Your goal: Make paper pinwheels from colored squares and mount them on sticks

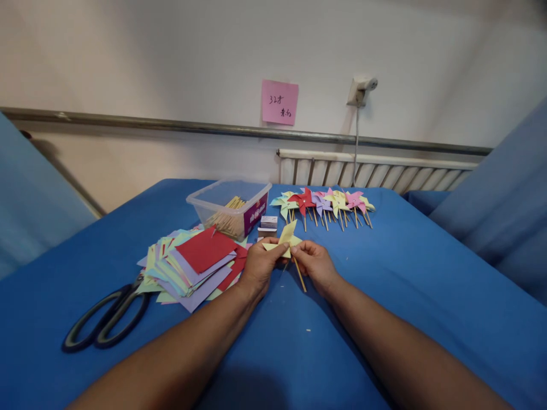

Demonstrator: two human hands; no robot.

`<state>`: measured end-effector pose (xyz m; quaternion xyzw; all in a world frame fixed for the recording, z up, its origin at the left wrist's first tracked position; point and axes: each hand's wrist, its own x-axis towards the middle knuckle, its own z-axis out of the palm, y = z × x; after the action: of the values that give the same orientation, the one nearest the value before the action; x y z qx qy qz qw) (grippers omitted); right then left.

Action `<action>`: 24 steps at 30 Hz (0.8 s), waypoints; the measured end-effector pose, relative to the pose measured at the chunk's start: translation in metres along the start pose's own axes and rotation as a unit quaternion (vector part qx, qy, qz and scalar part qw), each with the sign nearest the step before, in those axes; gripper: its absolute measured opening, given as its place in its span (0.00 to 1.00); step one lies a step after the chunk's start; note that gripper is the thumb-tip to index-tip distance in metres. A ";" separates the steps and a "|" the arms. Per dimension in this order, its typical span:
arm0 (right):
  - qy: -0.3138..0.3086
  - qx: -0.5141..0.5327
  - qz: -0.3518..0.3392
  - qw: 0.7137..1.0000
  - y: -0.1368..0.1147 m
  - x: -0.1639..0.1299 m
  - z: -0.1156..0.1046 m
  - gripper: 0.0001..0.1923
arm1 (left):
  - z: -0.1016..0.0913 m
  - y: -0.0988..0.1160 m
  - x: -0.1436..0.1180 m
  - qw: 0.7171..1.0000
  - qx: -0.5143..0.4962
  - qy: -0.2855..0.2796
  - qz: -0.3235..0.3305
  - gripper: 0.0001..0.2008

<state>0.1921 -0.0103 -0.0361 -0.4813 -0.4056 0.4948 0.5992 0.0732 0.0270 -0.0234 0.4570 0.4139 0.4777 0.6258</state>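
Between my two hands is a pale yellow paper pinwheel (285, 233), with a thin wooden stick (299, 275) slanting down below it. My left hand (265, 261) is closed on the pinwheel's left side, its thumb pressed near the centre. From the right, my right hand (315, 263) pinches the pinwheel close to its centre, by the top of the stick. The fingers behind the paper are partly hidden. Just beyond my left hand stands a small box (268, 223). A pile of coloured paper squares (200, 256) lies to the left of my hands.
Large dark-handled scissors (109, 316) lie left, blades under the paper. A clear plastic tub (222, 199) holds many wooden sticks (228, 219). Several finished pinwheels (322, 202) lie in a row at the back of the blue table (405, 273). Behind are a radiator (376, 171) and wall rail (171, 123).
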 end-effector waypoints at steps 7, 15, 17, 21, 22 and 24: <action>0.001 0.011 0.009 1.000 0.000 0.001 -0.001 0.20 | 0.000 0.000 0.001 1.000 0.016 0.014 0.006 0.13; -0.002 0.017 0.008 1.000 0.001 0.001 -0.001 0.20 | 0.002 0.003 -0.001 0.999 0.040 0.024 0.015 0.12; -0.002 0.015 0.009 1.000 0.001 0.001 -0.001 0.20 | 0.002 0.003 -0.001 0.999 0.039 0.017 0.017 0.12; -0.003 0.012 0.009 1.000 0.001 0.001 0.000 0.21 | 0.000 0.002 0.000 1.000 0.026 0.003 0.017 0.12; -0.003 0.011 0.010 1.000 0.002 0.001 0.000 0.21 | 0.000 0.002 0.000 1.000 0.025 0.004 0.015 0.13; 0.000 0.008 0.012 1.000 0.001 0.001 0.000 0.22 | 0.000 0.001 0.001 1.000 0.026 0.007 0.013 0.13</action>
<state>0.1919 -0.0090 -0.0375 -0.4811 -0.3958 0.5049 0.5974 0.0726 0.0279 -0.0224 0.4747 0.4246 0.4781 0.6048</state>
